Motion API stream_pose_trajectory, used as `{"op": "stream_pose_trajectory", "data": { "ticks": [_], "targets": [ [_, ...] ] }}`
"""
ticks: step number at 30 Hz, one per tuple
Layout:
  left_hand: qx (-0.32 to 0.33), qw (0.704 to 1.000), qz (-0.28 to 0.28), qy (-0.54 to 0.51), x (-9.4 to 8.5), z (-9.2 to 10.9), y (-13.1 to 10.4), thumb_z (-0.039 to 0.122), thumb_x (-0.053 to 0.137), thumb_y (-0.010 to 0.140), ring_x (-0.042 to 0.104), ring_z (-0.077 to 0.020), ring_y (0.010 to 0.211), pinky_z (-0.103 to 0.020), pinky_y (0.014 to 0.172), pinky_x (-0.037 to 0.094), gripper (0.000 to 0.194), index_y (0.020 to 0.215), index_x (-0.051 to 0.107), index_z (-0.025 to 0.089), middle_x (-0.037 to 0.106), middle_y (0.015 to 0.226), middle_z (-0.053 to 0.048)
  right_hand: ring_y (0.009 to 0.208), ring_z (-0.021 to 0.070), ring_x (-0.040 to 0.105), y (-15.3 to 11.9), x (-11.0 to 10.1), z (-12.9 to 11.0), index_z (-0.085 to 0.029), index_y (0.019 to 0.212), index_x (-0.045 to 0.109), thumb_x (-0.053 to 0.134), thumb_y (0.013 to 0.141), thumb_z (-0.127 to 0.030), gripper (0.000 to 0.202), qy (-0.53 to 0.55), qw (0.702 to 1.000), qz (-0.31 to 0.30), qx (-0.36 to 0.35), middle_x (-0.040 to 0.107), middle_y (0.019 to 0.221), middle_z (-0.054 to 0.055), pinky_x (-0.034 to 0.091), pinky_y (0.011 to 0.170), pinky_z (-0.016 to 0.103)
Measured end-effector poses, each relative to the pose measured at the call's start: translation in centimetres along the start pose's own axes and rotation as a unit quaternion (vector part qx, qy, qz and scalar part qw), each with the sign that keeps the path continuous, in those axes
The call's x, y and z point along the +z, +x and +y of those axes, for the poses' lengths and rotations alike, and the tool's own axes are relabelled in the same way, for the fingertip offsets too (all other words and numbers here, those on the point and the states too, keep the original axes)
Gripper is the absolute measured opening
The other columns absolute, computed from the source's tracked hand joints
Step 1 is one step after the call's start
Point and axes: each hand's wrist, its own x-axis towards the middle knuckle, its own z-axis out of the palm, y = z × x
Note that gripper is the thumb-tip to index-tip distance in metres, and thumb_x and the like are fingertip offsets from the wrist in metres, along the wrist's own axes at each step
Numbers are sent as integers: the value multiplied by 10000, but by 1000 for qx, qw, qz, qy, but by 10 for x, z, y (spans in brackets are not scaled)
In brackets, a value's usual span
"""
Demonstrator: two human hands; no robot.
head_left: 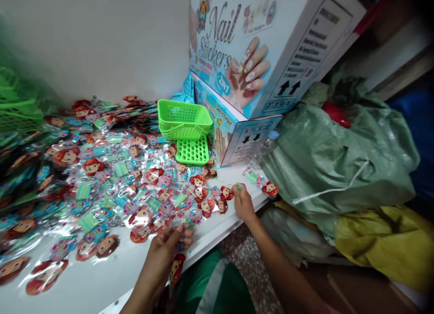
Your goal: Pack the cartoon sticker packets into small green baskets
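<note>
My left hand point(172, 238) is closed on a clear packet with a red-haired doll-face picture point(176, 268), which hangs down over the table's front edge. Thumb and fingers of my right hand point(242, 200) are pinched together at the table edge, with a small greenish thing at their tips that is too small to make out. One similar packet point(270, 188) lies just beyond my right hand, beside the green sack. A wide spread of such packets point(154, 176) covers the white table point(210, 230) to the left of my hands.
Green baskets point(185, 119) stand behind the packets, with more at the far left. Two stacked nail sticker boxes point(237, 56) rise at the back. A capped bottle point(269, 142), a green sack point(339, 155) and a yellow sack point(383, 241) are on the right.
</note>
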Motion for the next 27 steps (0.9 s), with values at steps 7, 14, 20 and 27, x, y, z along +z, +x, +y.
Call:
{"op": "stream_pose_trajectory", "data": {
  "ticks": [7,14,20,27],
  "targets": [
    [2,1000,26,6,0,7,0,366,794,577,621,-118,622,-218,629,506,427,894,661,112,705,752,-48,799,218,602,0,-69,34,-174,970,467,289,943,-301,221,-174,975,-138,-27,626,870,99,405,696,282],
    [-2,1000,-4,7,12,2,-3,381,767,615,614,-123,604,-230,598,486,381,862,666,110,707,760,-74,897,242,612,78,-52,20,-155,1174,433,333,944,-303,291,-285,938,-191,-43,653,994,132,388,713,285],
    [10,1000,1,1,2,-1,-3,400,762,617,620,-134,621,-249,635,482,390,854,672,103,707,771,-83,931,214,596,120,-26,8,-150,1204,480,412,941,-341,332,-313,921,-227,-37,617,1051,96,441,822,389],
    [7,1000,-13,-2,-2,-5,2,377,735,668,608,-118,616,-242,645,477,363,899,665,106,698,763,-64,915,186,583,119,-40,22,-138,1011,592,561,870,-354,260,-251,926,-281,-4,609,1021,61,459,832,401]
  ]
}}
